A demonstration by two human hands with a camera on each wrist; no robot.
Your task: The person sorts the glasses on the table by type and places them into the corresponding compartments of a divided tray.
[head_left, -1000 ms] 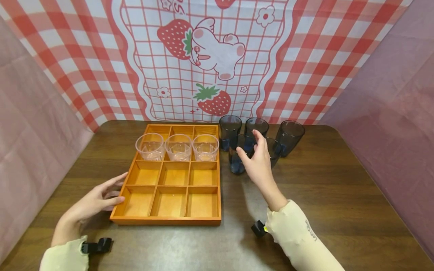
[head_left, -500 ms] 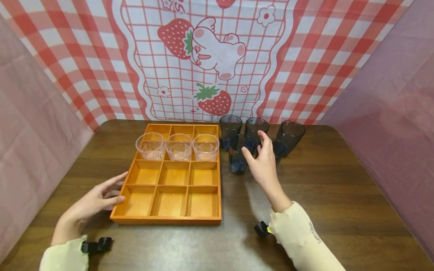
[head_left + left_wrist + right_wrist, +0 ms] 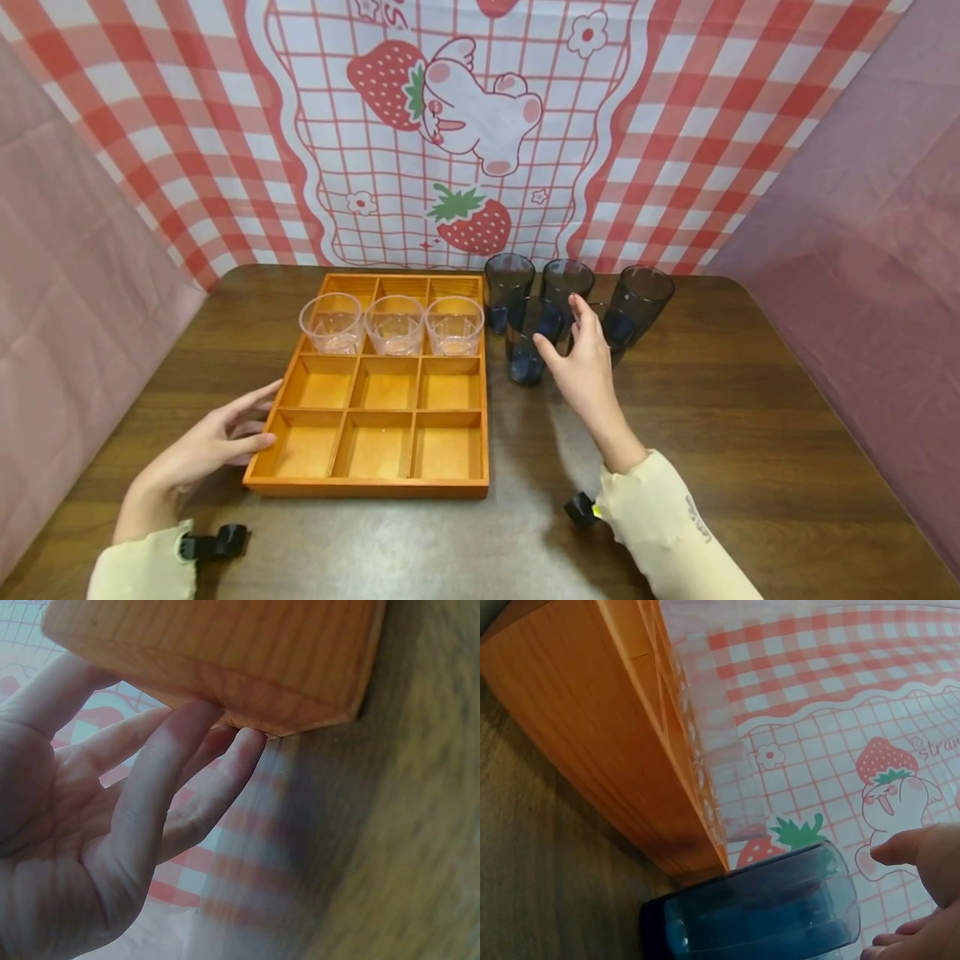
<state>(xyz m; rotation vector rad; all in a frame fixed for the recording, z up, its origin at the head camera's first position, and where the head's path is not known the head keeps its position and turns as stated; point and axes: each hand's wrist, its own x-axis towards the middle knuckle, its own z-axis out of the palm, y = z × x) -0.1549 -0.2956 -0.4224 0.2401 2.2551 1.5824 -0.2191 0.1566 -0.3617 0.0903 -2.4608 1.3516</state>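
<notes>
My left hand [image 3: 206,446] touches the left side of a wooden tray [image 3: 367,490] with its fingers extended; in the left wrist view the fingertips [image 3: 244,750] meet the wood's lower edge. Three clear cups [image 3: 395,332] stand side by side in the tray's far row of compartments. To the right of the tray, my right hand [image 3: 585,367] is held with thumb and fingers spread beside a dark blue glass [image 3: 525,362]. A gap shows between the thumb [image 3: 900,851] and that glass [image 3: 757,915] in the right wrist view. Another dark glass is partly hidden behind this hand.
Further dark glasses stand behind: one at the back left [image 3: 508,287], one in the middle [image 3: 566,279] and one at the right [image 3: 642,302]. The brown table [image 3: 750,433] meets a red checked cloth [image 3: 697,125] at the back. Pink cloth walls [image 3: 67,250] flank both sides.
My right hand has shifted slightly to the right, away from the front dark glass, and then stayed almost still. The left hand, tray and cups have not moved.
</notes>
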